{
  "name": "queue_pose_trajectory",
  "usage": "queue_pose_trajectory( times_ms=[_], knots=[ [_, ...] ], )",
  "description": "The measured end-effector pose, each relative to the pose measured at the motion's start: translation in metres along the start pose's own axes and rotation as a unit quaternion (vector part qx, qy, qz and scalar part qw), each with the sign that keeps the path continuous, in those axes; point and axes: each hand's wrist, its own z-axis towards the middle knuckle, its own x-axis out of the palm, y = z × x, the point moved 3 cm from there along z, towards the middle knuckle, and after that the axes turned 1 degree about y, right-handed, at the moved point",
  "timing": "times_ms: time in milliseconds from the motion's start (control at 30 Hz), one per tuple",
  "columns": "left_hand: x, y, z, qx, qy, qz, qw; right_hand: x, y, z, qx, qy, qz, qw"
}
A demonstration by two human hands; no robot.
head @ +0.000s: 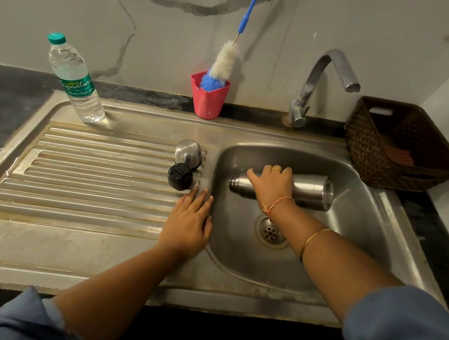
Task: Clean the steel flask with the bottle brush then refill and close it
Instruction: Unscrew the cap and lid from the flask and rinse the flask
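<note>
Steel flask (307, 190) lying on its side in the sink basin (349, 240), mouth toward the drainboard, so residue can drain. Right hand (270, 185), its grip closed over the flask's neck end, steadies it. Left hand (188, 221) rests flat and empty on the basin's left rim, probably for support. Stopper (180, 176) and steel cap (188, 150) stand left of the basin; bottle brush (224, 63) waits in a red cup (208, 99) behind it; water bottle (75, 80) far left on the worktop.
</note>
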Motion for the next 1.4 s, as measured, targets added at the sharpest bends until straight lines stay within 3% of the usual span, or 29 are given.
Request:
queue_pose_trajectory(
  times_ms=[100,267,467,600,733,900,1067,1167,1233,1400],
  knots=[
    [0.001,0.000,0.000,-0.001,0.001,0.002,1.000,-0.003,0.004,0.000,0.000,-0.019,-0.006,1.000],
    [0.001,0.000,0.000,0.001,0.000,-0.002,1.000,0.011,0.017,-0.005,-0.029,0.070,-0.054,0.996],
    [0.000,0.000,0.000,-0.003,0.003,-0.002,1.000,0.020,0.007,-0.009,0.018,0.039,0.035,0.998],
    [0.003,0.002,0.000,0.001,0.001,0.000,1.000,0.035,0.005,-0.014,0.004,0.110,0.010,0.994],
    [0.003,0.002,0.001,0.002,-0.002,-0.007,1.000,0.039,-0.006,-0.016,0.032,0.060,0.088,0.994],
    [0.004,0.002,0.001,0.002,-0.003,-0.008,1.000,0.047,-0.003,-0.020,-0.036,0.090,0.048,0.994],
    [0.002,0.001,0.000,-0.008,0.006,-0.006,1.000,0.046,-0.013,-0.020,0.030,0.021,0.151,0.988],
    [0.002,0.001,-0.001,-0.008,0.008,-0.006,1.000,0.046,-0.009,-0.020,0.036,0.105,0.083,0.990],
    [0.002,0.001,0.000,-0.007,0.009,-0.005,1.000,0.048,-0.011,-0.020,0.057,0.133,0.096,0.985],
    [0.002,0.002,0.000,0.000,0.004,-0.001,1.000,0.026,-0.024,-0.012,0.080,0.017,0.227,0.970]
  ],
)
